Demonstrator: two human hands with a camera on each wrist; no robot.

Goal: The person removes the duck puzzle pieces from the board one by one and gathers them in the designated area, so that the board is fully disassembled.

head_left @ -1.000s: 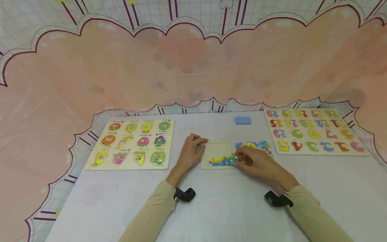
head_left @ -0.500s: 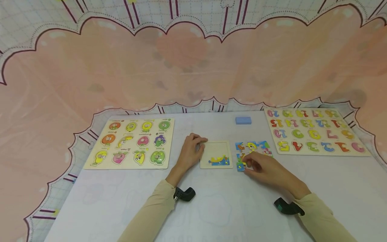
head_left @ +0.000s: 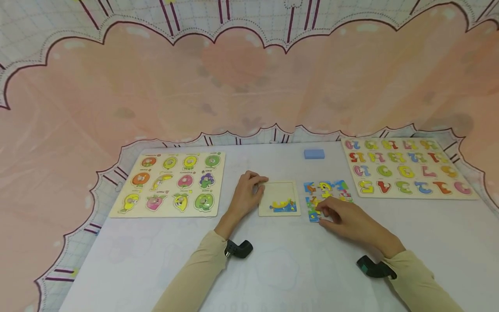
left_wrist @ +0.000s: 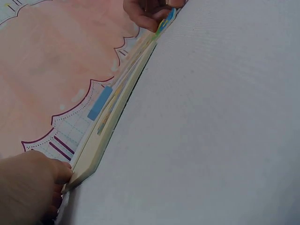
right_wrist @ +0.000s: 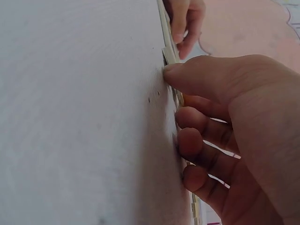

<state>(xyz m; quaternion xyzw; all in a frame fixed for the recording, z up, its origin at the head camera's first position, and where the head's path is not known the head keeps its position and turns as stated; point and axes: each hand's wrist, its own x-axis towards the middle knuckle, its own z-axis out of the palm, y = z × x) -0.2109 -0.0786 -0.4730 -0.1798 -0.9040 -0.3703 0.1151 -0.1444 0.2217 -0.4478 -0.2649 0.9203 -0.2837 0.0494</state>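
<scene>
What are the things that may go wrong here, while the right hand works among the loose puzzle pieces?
1. The right hand rests on closely packed loose pieces; lifting one may drag its neighbours out of place.
2. The left hand touches only the left edge of the small puzzle tray, so it may slide when a piece is pressed in.
3. The few pieces already in the tray may shift if knocked.

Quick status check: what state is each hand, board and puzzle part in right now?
Left hand: steadies the small puzzle tray's left edge.
Small puzzle tray: flat, a few pieces along its bottom, the rest bare.
Right hand: fingertips on the loose puzzle pieces.
Loose puzzle pieces: clustered right of the tray.
Fruit board: every slot filled.
Number board: filled.
Blue block: lying flat, untouched.
</scene>
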